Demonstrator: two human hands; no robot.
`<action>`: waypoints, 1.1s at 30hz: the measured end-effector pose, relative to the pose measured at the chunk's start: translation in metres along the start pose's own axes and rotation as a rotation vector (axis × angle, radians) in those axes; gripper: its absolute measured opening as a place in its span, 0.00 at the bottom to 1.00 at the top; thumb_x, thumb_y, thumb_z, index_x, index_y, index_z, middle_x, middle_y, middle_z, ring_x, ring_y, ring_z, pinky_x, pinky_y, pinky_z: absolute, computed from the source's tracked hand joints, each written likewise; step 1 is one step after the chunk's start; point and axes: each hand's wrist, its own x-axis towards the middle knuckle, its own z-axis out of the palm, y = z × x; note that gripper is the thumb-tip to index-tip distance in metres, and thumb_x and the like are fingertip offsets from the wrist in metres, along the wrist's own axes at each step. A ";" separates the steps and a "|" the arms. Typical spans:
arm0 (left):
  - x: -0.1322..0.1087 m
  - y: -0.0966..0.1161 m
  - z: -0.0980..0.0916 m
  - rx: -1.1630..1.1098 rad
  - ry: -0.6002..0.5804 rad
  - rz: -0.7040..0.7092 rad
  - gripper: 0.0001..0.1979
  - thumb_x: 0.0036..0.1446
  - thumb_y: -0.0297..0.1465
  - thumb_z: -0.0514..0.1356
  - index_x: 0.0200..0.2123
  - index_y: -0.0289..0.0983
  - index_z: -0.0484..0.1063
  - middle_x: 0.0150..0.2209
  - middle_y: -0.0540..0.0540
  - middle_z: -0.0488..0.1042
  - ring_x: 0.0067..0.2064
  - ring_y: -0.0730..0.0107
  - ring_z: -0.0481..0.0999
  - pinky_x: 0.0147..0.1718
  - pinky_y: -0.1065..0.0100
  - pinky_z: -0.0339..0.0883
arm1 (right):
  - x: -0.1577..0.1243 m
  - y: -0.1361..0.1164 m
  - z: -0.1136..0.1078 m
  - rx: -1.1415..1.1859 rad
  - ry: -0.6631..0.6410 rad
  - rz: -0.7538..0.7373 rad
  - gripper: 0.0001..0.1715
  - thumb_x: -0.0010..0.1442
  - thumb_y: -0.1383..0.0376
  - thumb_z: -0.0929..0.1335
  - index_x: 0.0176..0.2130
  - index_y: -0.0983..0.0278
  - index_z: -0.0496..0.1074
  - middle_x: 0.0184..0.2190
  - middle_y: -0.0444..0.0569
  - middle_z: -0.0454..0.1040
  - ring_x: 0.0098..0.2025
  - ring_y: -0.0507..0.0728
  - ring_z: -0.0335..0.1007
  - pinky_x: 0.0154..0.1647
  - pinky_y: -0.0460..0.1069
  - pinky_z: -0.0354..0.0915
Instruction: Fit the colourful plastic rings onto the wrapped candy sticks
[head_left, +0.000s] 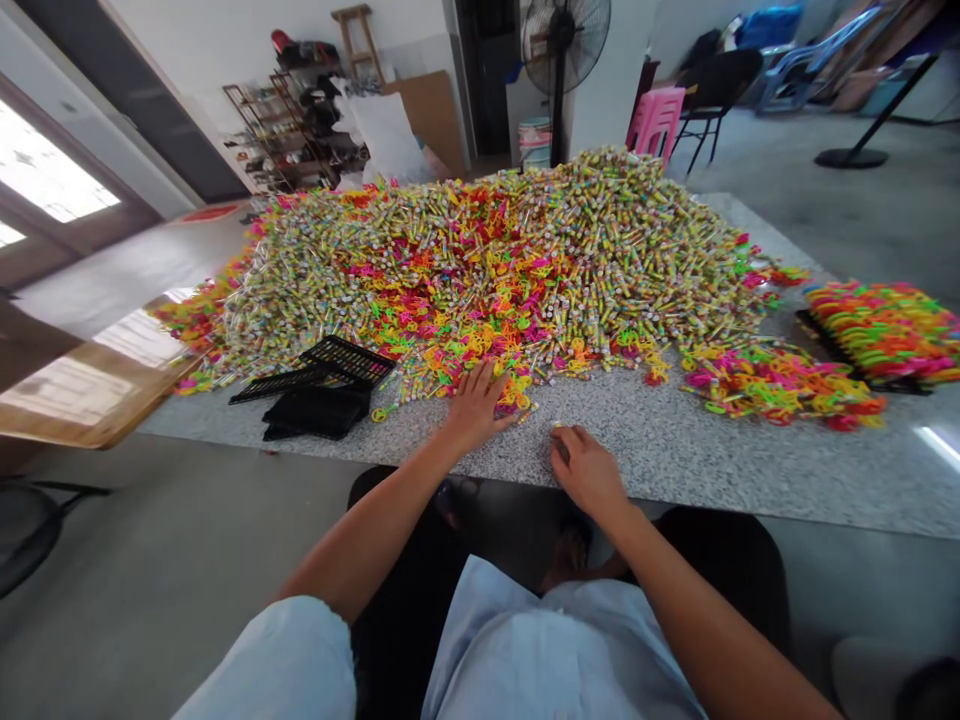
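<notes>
My left hand (474,408) lies with its fingers spread on the near edge of a pile of bright plastic pieces (487,340) in orange, yellow, green and pink. By its thumb is a small tube with a pale end (528,412). My right hand (589,468) rests on the speckled stone table (637,430) near its front edge, fingers curled in. Something small and pale shows at its fingertips, too small to name. Around and behind the bright pieces spreads a large heap of small yellow-green printed tubes (615,230).
Black slotted trays (319,405) lie stacked to the left. A loose pile of coloured pieces (780,385) and a filled black tray (862,365) are on the right. Beyond the table stand a fan (562,30), pink stools (657,115) and a black chair (716,85).
</notes>
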 end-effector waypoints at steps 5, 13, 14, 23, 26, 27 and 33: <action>-0.024 0.009 -0.002 0.021 0.022 0.012 0.32 0.62 0.42 0.63 0.68 0.46 0.64 0.76 0.41 0.44 0.76 0.42 0.39 0.71 0.40 0.41 | -0.003 -0.018 0.003 -0.039 -0.052 -0.099 0.15 0.71 0.60 0.64 0.53 0.60 0.73 0.49 0.56 0.75 0.51 0.64 0.71 0.55 0.57 0.67; -0.042 0.029 0.006 -0.106 -0.079 0.320 0.24 0.66 0.29 0.57 0.64 0.46 0.69 0.72 0.42 0.56 0.73 0.53 0.54 0.70 0.47 0.53 | -0.001 -0.018 0.010 -0.077 0.010 -0.079 0.17 0.70 0.63 0.63 0.55 0.62 0.73 0.49 0.58 0.75 0.52 0.65 0.69 0.56 0.59 0.64; -0.041 0.028 0.009 -0.135 -0.041 0.269 0.25 0.65 0.29 0.57 0.65 0.44 0.68 0.70 0.41 0.61 0.71 0.53 0.59 0.69 0.47 0.56 | 0.000 -0.012 0.010 -0.089 0.045 -0.061 0.17 0.70 0.63 0.63 0.55 0.62 0.72 0.50 0.58 0.74 0.52 0.65 0.69 0.55 0.59 0.64; 0.000 0.065 0.016 -0.218 0.131 0.139 0.25 0.68 0.35 0.55 0.67 0.42 0.65 0.67 0.40 0.65 0.68 0.55 0.62 0.68 0.50 0.57 | -0.001 0.025 -0.002 -0.017 0.109 -0.211 0.11 0.69 0.66 0.64 0.48 0.61 0.74 0.47 0.54 0.76 0.50 0.63 0.69 0.56 0.58 0.63; 0.014 0.080 0.018 -0.128 -0.027 0.228 0.27 0.66 0.34 0.58 0.67 0.44 0.66 0.72 0.42 0.58 0.72 0.51 0.54 0.69 0.47 0.52 | -0.004 0.029 -0.004 0.038 0.139 -0.208 0.10 0.67 0.69 0.64 0.45 0.61 0.73 0.44 0.52 0.77 0.48 0.62 0.70 0.55 0.57 0.64; 0.016 0.081 0.020 -0.095 -0.072 0.242 0.26 0.65 0.35 0.59 0.66 0.45 0.67 0.72 0.43 0.57 0.73 0.49 0.53 0.70 0.45 0.50 | -0.006 0.033 -0.005 0.039 0.181 -0.167 0.09 0.67 0.69 0.64 0.45 0.62 0.73 0.43 0.53 0.77 0.47 0.62 0.70 0.55 0.57 0.64; 0.017 0.072 0.025 0.030 -0.012 0.130 0.19 0.63 0.37 0.61 0.55 0.38 0.75 0.67 0.37 0.65 0.72 0.46 0.53 0.71 0.43 0.41 | -0.015 0.062 -0.013 -0.027 0.346 0.022 0.11 0.66 0.69 0.64 0.46 0.63 0.72 0.42 0.54 0.76 0.47 0.64 0.69 0.53 0.59 0.64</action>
